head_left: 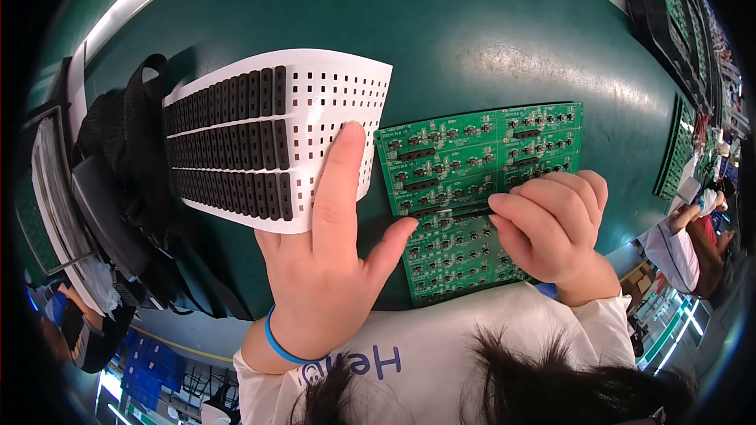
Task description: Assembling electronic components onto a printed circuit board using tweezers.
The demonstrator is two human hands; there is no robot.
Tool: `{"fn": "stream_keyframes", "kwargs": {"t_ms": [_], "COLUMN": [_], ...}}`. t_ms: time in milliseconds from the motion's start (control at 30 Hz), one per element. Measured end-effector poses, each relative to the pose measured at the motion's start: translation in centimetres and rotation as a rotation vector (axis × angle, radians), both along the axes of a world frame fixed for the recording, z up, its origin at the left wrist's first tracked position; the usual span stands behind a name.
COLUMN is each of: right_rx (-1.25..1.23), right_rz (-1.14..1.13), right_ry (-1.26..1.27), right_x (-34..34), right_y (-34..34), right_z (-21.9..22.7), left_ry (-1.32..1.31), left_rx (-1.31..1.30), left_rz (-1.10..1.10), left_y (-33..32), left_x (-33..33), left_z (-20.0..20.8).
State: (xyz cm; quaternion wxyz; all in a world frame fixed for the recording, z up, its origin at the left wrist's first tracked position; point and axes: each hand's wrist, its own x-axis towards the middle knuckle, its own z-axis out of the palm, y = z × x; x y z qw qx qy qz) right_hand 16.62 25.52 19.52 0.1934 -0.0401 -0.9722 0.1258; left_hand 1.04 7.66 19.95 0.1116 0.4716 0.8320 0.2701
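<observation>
My left hand holds a curved white backing sheet by its right part. The index finger lies on top, the other fingers go underneath, and the thumb sticks out toward the boards. Three rows of black slotted strips cover the sheet's left part; its right part shows only small square holes. To the right lies a panel of green circuit boards, with a few similar black strips on it. Above the panel my right hand is closed in a pinch on slim dark tweezers, their tips pointing left near a black strip.
A black strap bag sits on the green table at the left, beside a stack of flat things in a holder. More green boards lie at the right edge. Other people work at the far left and right.
</observation>
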Motion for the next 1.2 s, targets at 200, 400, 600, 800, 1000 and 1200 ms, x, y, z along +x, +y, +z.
{"fn": "stream_keyframes", "kwargs": {"t_ms": [200, 400, 600, 800, 1000, 1200], "right_rx": [0.028, -0.233, -0.371, -0.325, -0.318, -0.295], "right_rz": [0.009, 0.009, 0.090, 0.024, 0.064, 0.027], "right_ry": [-0.028, -0.006, 0.088, 0.103, 0.023, 0.107], "right_x": [-0.5, -0.6, -2.9, -4.1, -3.8, -3.8], "right_y": [0.1, 1.0, 1.8, 2.5, 3.7, 3.6], "right_z": [-0.1, 0.6, 1.7, 0.8, 0.5, -0.2], "left_ry": [-0.013, -0.191, -0.612, -0.996, -1.010, -1.174], "left_rx": [0.011, 0.388, 0.550, 0.740, 0.746, 0.718], "left_rz": [-0.001, -0.005, 0.079, -0.083, -0.102, -0.068], "left_y": [0.1, -0.7, -1.1, -0.1, 0.1, 0.3], "left_x": [-0.3, -0.8, 1.2, 1.0, 0.7, 0.5], "left_z": [0.1, -0.3, -1.5, -1.7, -2.0, -1.2]}}
